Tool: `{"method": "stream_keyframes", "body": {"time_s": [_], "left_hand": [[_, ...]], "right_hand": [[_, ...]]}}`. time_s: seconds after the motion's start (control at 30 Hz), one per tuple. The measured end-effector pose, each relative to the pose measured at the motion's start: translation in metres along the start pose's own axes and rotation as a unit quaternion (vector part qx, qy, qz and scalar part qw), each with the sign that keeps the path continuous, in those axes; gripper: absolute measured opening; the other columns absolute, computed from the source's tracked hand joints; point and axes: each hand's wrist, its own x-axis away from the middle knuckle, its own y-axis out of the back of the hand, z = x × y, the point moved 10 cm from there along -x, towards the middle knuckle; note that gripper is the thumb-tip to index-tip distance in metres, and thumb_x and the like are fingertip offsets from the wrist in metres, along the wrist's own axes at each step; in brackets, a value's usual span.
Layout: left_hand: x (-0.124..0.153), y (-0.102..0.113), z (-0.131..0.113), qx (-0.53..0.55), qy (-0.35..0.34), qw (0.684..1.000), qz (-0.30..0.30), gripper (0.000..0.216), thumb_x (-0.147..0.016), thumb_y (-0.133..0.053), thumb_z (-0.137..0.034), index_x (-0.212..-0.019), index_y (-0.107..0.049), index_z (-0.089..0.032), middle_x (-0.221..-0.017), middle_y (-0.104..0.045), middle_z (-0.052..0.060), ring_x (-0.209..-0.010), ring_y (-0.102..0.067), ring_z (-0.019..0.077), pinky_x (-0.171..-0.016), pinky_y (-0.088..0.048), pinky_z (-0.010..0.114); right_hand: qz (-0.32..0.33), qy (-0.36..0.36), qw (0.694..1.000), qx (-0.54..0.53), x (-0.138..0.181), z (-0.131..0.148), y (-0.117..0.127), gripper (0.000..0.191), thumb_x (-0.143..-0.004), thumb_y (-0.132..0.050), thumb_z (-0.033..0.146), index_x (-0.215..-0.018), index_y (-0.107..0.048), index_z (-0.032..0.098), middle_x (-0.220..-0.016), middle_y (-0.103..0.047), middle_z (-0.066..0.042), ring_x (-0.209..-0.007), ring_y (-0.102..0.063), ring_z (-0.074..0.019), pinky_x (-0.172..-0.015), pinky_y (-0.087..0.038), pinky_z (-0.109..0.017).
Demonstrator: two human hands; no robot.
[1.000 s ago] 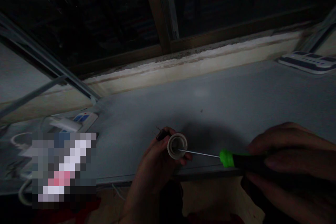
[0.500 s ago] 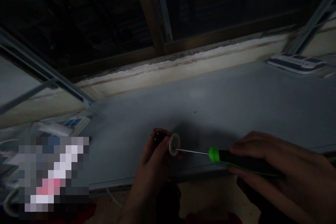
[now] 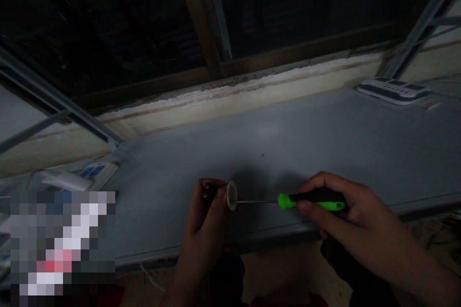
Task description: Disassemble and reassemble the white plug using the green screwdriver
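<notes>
One left hand (image 3: 205, 213), lower centre, is gripping white round-mouthed fitting (image 3: 232, 191); right hand (image 3: 360, 218), lower right, is gripping green-and-black-handled screwdriver (image 3: 287, 201), metal shaft (image 3: 257, 201) reaching into fitting.

Now I see the screwdriver (image 3: 317, 200) right of the socket (image 3: 232, 189), tip inside it, table (image 3: 295, 144) beneath, window (image 3: 288, 14) behind; power strip (image 3: 105, 174) on the table's left, device (image 3: 392, 92) back right

From the head, we look forward and down at our nearby hands (image 3: 363, 218) and the desk (image 3: 173, 158). Our tilted view reaches the window (image 3: 295, 9).
</notes>
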Motion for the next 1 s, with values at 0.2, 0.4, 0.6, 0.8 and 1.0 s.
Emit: {"method": "stream_keyframes", "body": {"time_s": [0.2,0.4,0.6,0.8,1.0], "left_hand": [[-0.013,-0.007,0.008,0.136,0.051,0.989,0.035,0.021,-0.077,-0.073,-0.022,-0.096,-0.063,-0.021,-0.090,-0.070,0.003,-0.073,-0.071,0.0201,-0.061,-0.055,0.028],[-0.015,-0.008,0.012,0.132,0.064,0.989,0.010,0.036,-0.073,-0.070,-0.018,-0.105,-0.054,-0.024,-0.099,-0.069,0.003,-0.075,-0.075,0.0229,-0.063,-0.055,0.031],[-0.015,-0.015,0.010,0.036,0.007,0.998,0.046,0.038,-0.082,-0.080,-0.029,-0.116,-0.062,-0.026,-0.105,-0.068,0.001,-0.081,-0.071,0.0148,-0.077,-0.054,0.027],[-0.019,-0.024,0.003,-0.050,-0.073,0.991,0.105,0.048,-0.081,-0.082,-0.026,-0.126,-0.065,-0.023,-0.119,-0.072,0.009,-0.112,-0.068,0.0227,-0.101,-0.052,0.036],[-0.017,-0.020,-0.008,-0.142,-0.192,0.968,0.083,0.032,-0.079,-0.079,-0.019,-0.110,-0.070,-0.021,-0.123,-0.066,0.010,-0.120,-0.064,0.0256,-0.105,-0.053,0.042]], "right_hand": [[-0.090,0.048,0.993,0.054,-0.009,-0.004,0.046,0.022,-0.082,-0.079,0.045,-0.093,-0.074,0.026,-0.076,-0.070,0.000,-0.059,-0.061,-0.0142,-0.044,-0.044,-0.022],[-0.230,0.013,0.951,-0.208,-0.037,-0.066,0.074,0.027,-0.077,-0.083,0.038,-0.100,-0.075,0.027,-0.084,-0.069,0.001,-0.067,-0.061,-0.0121,-0.061,-0.049,-0.024],[-0.217,0.011,0.922,-0.322,-0.049,-0.071,0.058,0.041,-0.063,-0.093,0.034,-0.082,-0.058,0.024,-0.087,-0.077,-0.001,-0.081,-0.073,-0.0171,-0.073,-0.056,-0.028],[-0.165,0.011,0.933,-0.319,-0.059,-0.067,0.049,0.049,-0.067,-0.086,0.032,-0.105,-0.057,0.027,-0.084,-0.075,0.003,-0.076,-0.075,-0.0184,-0.072,-0.057,-0.032],[-0.147,0.010,0.950,-0.276,-0.068,-0.078,0.046,0.022,-0.092,-0.069,0.033,-0.108,-0.063,0.019,-0.079,-0.064,0.004,-0.062,-0.062,-0.0104,-0.060,-0.053,-0.025]]}}
